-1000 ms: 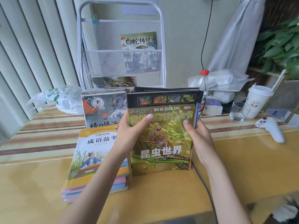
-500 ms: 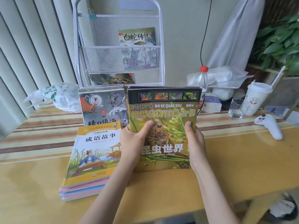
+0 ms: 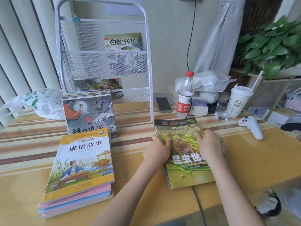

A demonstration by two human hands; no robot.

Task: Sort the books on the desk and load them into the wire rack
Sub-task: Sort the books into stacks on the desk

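Note:
A stack of green insect books (image 3: 187,170) lies flat on the desk, right of centre. My left hand (image 3: 157,150) grips its left edge and my right hand (image 3: 210,144) grips its right edge, thumbs on the cover. To the left lie a stack topped by a yellow storybook (image 3: 81,163) and, behind it, a stack topped by a dark dragon-cover book (image 3: 89,115). The white wire rack (image 3: 150,62) stands at the back. Its upper pocket holds a white snake-legend book (image 3: 123,41) and its lower pocket a dark book (image 3: 97,84).
Right of the rack stand a phone (image 3: 163,104), a red-capped bottle (image 3: 184,97), a glass (image 3: 222,110) and a paper cup (image 3: 239,101). A white controller (image 3: 251,126) lies far right. A plastic bag (image 3: 39,101) sits far left. A cable (image 3: 197,204) runs under the green books.
The green insect books stood upright in both hands in front of the rack; now they lie flat on the desk further right, with both hands still on their edges.

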